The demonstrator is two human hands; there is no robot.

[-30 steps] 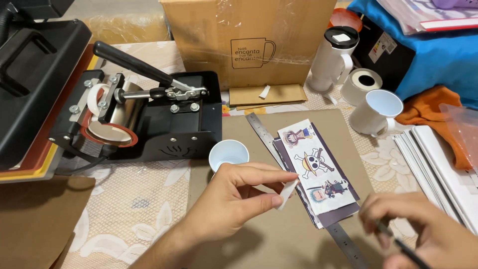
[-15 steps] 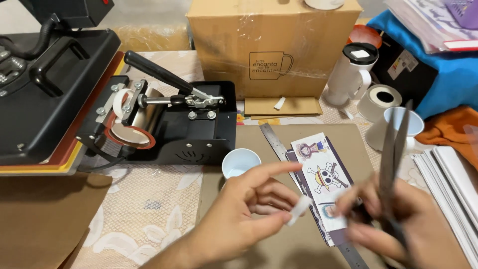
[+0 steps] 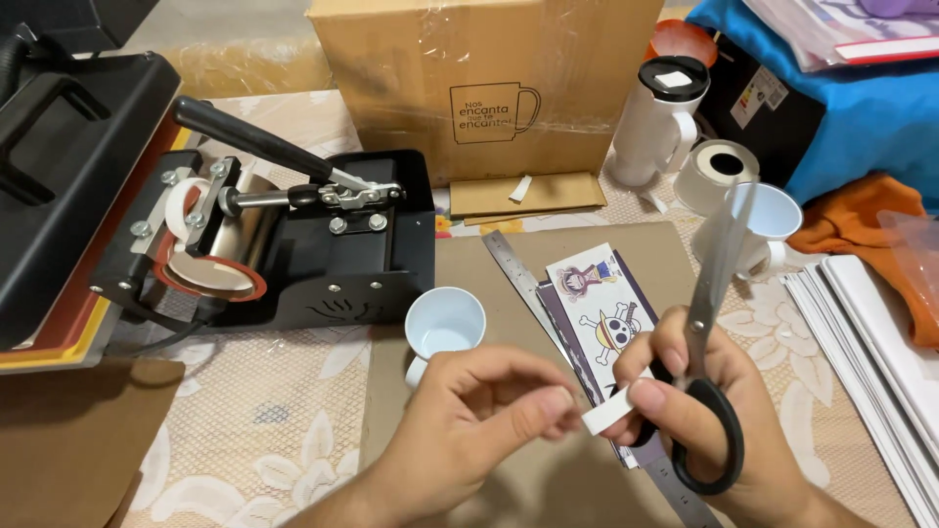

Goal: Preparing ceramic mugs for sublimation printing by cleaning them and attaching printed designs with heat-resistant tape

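While right hand (image 3: 704, 411) grips scissors (image 3: 709, 323), left hand (image 3: 479, 411) fingers apparently pinch tape strip (image 3: 608, 409).

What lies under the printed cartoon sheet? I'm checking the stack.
Under the printed sheet show dark sheet edges and a metal ruler, on brown cardboard. Hands cover the lower end.

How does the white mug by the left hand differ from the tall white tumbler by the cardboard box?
The white mug is short and open-topped, its inside visible; the tall white tumbler is taller and capped with a black lid. The mug stands on the brown mat's edge, near the left hand; the tumbler stands farther back beside the cardboard box. Both are white, upright and have handles.
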